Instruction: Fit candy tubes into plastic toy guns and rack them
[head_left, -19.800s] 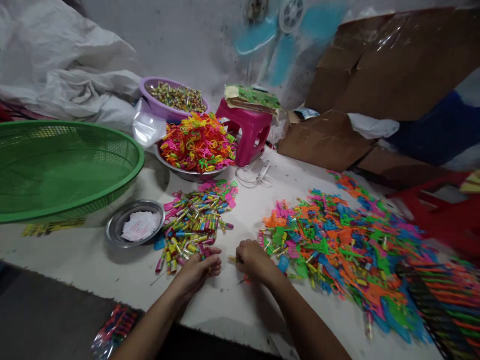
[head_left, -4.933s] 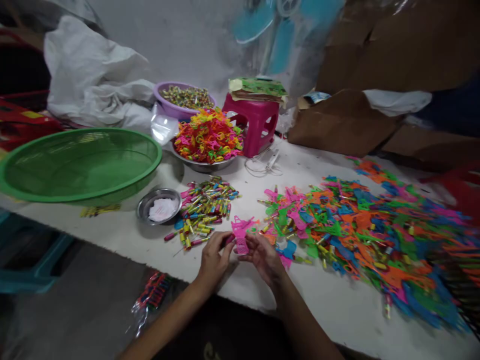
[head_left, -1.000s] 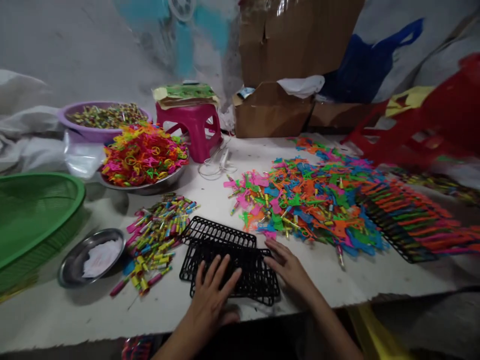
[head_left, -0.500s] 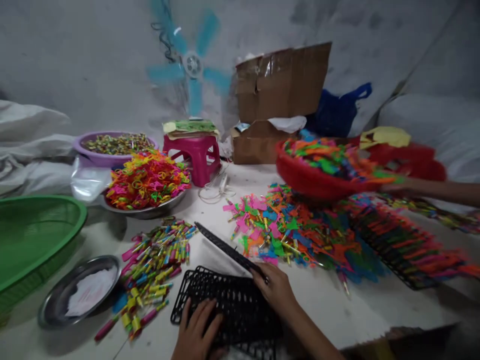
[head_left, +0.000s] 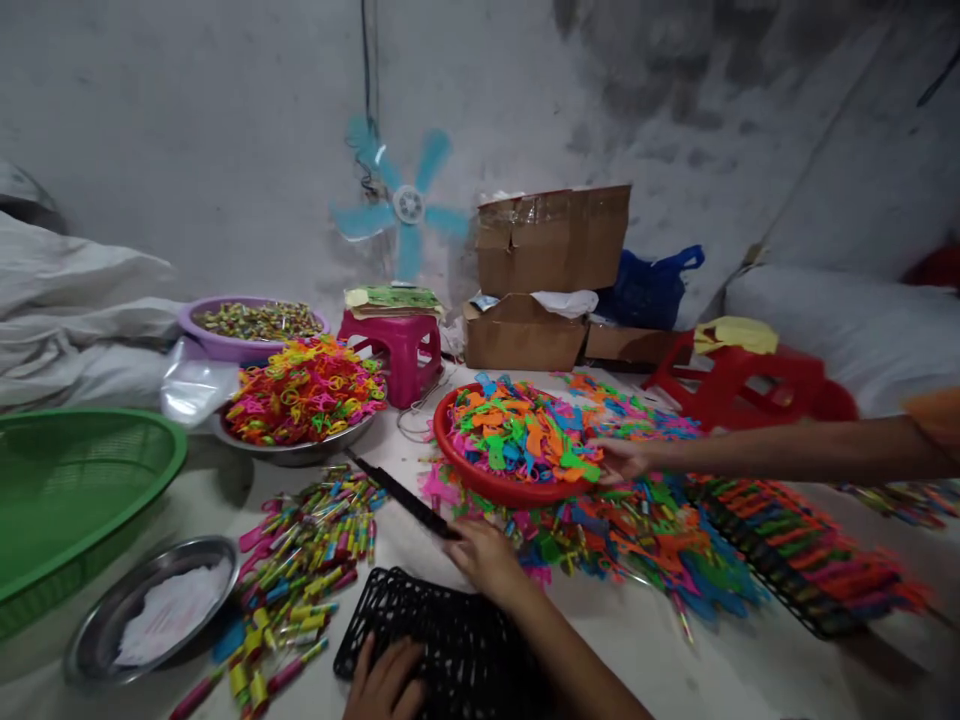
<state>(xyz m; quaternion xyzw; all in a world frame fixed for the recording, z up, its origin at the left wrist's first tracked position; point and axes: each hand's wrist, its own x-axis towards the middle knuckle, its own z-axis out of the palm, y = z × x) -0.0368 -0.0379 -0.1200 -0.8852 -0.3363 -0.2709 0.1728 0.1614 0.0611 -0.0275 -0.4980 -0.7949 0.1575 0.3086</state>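
Observation:
My left hand (head_left: 386, 682) lies with its fingers apart on a black plastic grid tray (head_left: 427, 610) at the table's front. Held in my right hand (head_left: 484, 562) is a long, thin black slotted strip (head_left: 401, 497), gripped at its near end; it may be another tray seen edge-on. Its far end points toward a metal basin heaped with small bright plastic pieces (head_left: 304, 395). Left of the tray lies a pile of small coloured tubes (head_left: 315, 555). Beyond my right hand are loose, flat coloured plastic pieces (head_left: 637, 530).
A co-worker's hand (head_left: 626, 460) holds a red basin (head_left: 517, 492) of coloured pieces over the loose pile. To the right lies a filled black rack (head_left: 810, 560). A green basket (head_left: 90, 500) and metal bowl (head_left: 217, 590) stand left. Behind are a pink stool (head_left: 409, 360) and cardboard boxes (head_left: 555, 240).
The co-worker's red basin has moved left and down over the loose pieces. My right hand has shifted left with the black strip. The whole view has tilted upward.

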